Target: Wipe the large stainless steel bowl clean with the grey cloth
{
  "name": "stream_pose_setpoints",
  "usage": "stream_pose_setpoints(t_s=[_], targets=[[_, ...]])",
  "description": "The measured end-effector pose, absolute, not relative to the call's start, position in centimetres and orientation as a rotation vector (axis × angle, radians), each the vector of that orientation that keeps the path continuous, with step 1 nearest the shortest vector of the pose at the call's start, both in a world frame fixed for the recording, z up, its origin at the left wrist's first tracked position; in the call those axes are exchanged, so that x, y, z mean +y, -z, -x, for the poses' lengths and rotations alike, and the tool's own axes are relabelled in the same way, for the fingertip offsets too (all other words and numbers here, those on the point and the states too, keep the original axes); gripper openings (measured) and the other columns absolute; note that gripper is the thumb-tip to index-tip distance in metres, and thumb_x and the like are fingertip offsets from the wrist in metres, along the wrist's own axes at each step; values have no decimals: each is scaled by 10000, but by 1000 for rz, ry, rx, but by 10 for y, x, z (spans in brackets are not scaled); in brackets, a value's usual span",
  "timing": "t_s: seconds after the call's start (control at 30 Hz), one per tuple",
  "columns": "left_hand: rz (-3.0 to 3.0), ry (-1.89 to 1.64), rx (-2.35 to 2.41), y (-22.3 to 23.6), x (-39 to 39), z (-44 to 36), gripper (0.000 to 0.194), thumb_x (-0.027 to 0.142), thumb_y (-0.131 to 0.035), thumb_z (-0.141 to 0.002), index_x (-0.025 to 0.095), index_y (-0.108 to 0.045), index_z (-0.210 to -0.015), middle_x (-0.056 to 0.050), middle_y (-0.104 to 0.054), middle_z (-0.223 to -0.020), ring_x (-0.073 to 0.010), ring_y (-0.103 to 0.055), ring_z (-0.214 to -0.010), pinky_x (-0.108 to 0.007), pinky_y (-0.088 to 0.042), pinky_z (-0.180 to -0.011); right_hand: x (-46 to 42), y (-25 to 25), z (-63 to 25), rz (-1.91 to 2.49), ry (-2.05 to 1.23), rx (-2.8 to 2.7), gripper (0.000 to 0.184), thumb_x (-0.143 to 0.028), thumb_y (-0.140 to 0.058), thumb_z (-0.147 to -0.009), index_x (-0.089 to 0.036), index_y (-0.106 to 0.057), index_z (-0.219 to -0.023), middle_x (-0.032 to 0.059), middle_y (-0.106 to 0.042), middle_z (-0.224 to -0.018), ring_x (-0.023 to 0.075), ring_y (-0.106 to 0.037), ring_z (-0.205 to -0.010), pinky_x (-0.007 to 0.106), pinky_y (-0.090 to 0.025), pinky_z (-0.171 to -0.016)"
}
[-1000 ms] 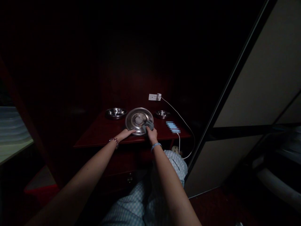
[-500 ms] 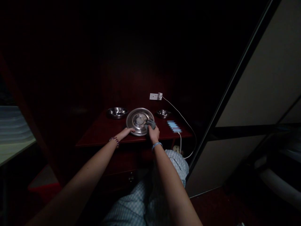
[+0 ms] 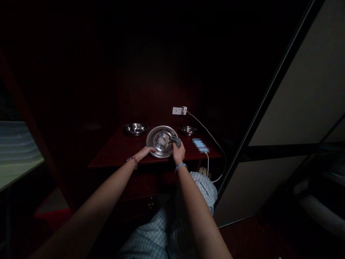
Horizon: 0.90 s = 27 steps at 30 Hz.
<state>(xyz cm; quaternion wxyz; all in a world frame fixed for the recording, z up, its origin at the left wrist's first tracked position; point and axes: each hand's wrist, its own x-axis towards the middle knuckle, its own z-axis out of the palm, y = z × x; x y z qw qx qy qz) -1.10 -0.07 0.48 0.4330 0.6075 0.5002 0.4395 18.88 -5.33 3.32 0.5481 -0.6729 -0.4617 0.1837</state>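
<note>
Seemingly this is wiping: the plate point(image 3: 162, 141) is at the near edge of the counter point(image 3: 114, 153), and the right hand point(image 3: 179, 153) has its fingers closed round a bunched cloth point(image 3: 175, 141) at the plate's right side. The left hand point(image 3: 144, 153) grips the near-left rim, thumb on top — its other fingers are hidden. A firm left grip should prevent skidding; smooth, overlapping strokes would serve best — pale middle first, then out to the rim.
</note>
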Motion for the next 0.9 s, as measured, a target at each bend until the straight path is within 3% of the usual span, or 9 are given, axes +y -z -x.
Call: stream_pose_setpoints(t_s=[0.2,0.43,0.63,0.77,0.9], targets=[[-1489,-1092,1287,-7,-6,11,152,302,-677,-609,194,-731,-700,-54,-799,-825,-320,-715,-1056,-416,-523,-1019,-47,-30,-192,1597,-466,-1094,451,-422,-626,-860,-241,-686,-1269,88,-732,-1205,293,-679,-1103,382,-512,-963],[-1443,-1222,1159,-8,-12,14,527,429,-766,-678,143,-727,-1119,-116,-759,-1223,-293,-666,-1208,-376,-478,-1084,-42,-26,-196,1618,-481,-1108,421,-409,-656,-852,-236,-713,-1232,88,-756,-1155,286,-693,-1101,369,-511,-975],[-1495,-1207,1080,-14,-19,11,650,529,-737,-739,140,-678,-1257,-129,-686,-1363,-290,-597,-1319,-367,-446,-1127,-39,-25,-193,1626,-469,-1069,406,-374,-678,-841,-218,-720,-1213,97,-764,-1131,293,-705,-1079,386,-512,-984],[-1567,-1208,1020,-15,-20,8,774,553,-766,-709,142,-622,-1349,-146,-617,-1451,-296,-556,-1366,-406,-392,-1174,-38,-23,-191,1637,-474,-1039,413,-375,-652,-860,-204,-710,-1232,107,-758,-1165,294,-703,-1095,380,-513,-988],[-1668,-1114,994,-14,-19,5,791,557,-821,-641,164,-660,-1308,-140,-639,-1426,-294,-568,-1358,-396,-376,-1187,-35,-19,-191,1575,-502,-1041,402,-347,-641,-857,-194,-711,-1223,105,-752,-1191,276,-703,-1112,348,-517,-994]])
